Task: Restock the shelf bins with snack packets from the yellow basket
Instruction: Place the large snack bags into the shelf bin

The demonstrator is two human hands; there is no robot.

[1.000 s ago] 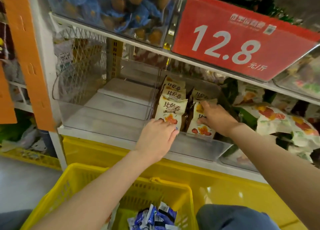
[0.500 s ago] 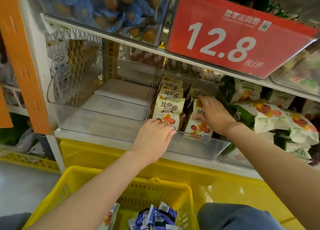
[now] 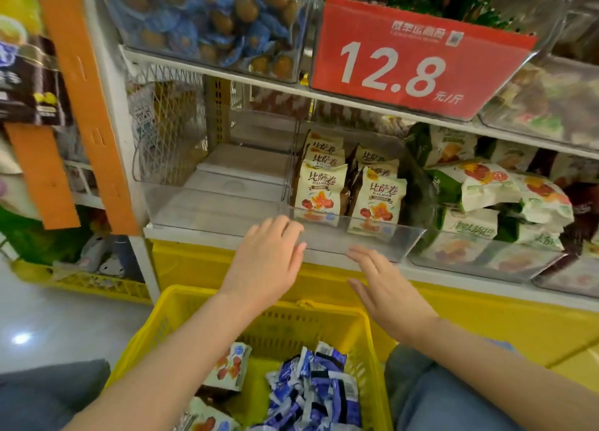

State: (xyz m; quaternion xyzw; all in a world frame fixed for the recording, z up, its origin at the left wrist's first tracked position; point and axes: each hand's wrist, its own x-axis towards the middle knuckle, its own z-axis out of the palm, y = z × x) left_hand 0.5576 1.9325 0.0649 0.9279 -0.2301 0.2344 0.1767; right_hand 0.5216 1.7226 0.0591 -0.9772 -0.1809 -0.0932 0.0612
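Two rows of cream snack packets (image 3: 348, 192) stand upright in a clear shelf bin (image 3: 382, 241). My left hand (image 3: 267, 262) hovers just in front of that bin's front wall, fingers apart and holding nothing. My right hand (image 3: 385, 288) is lower and to the right, palm down, fingers spread, also holding nothing. Below both hands sits the yellow basket (image 3: 301, 312), which holds cream packets (image 3: 228, 366) and a heap of blue-and-white packets (image 3: 316, 388).
A clear bin (image 3: 181, 210) to the left of the stocked one has nothing in it. Green-and-white packets (image 3: 499, 197) fill the bin on the right. A red 12.8 price sign (image 3: 411, 61) hangs from the shelf above. An orange upright (image 3: 87, 106) stands at left.
Both hands have let go of the cream packets and pulled back out of the bin toward the basket. The packets stay standing in two rows.
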